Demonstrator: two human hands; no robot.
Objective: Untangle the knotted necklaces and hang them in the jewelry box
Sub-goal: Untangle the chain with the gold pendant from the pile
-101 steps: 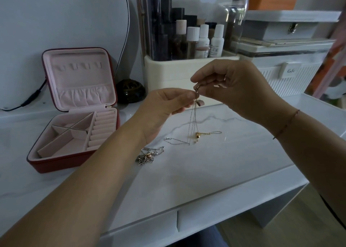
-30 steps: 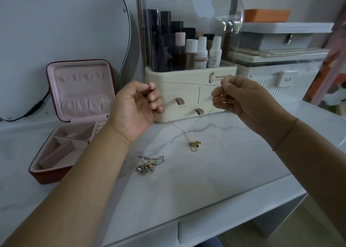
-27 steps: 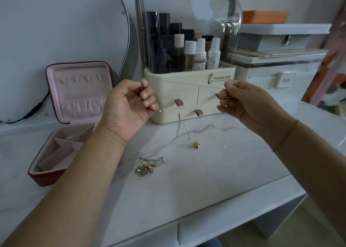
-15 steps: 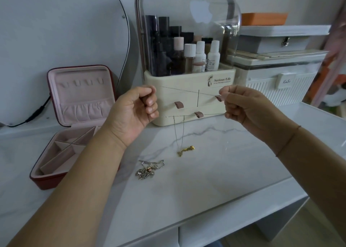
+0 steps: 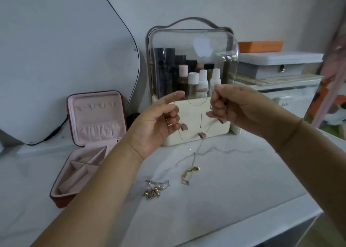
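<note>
My left hand [image 5: 159, 123] and my right hand [image 5: 236, 110] are raised in front of the cosmetic case, each pinching one end of a thin gold necklace chain [image 5: 196, 103]. The chain sags between them and hangs down to a gold pendant [image 5: 191, 171] lying on the white table top. A tangled clump of necklaces [image 5: 154, 191] lies on the table below my left wrist. The red jewelry box [image 5: 93, 145] stands open at the left, with a pink lining, hooks in its upright lid and dividers in its base.
A cream cosmetic case [image 5: 189, 93] with a clear dome and bottles stands behind my hands. White storage boxes [image 5: 277, 81] with an orange box on top are stacked at the right. A mirror [image 5: 56, 59] with a black cable leans at the left. The table's front edge [image 5: 262, 220] runs lower right.
My hands have risen and drawn a little closer together. The chain now sags between them and the pendant has come to rest on the table. The camera has tilted upward.
</note>
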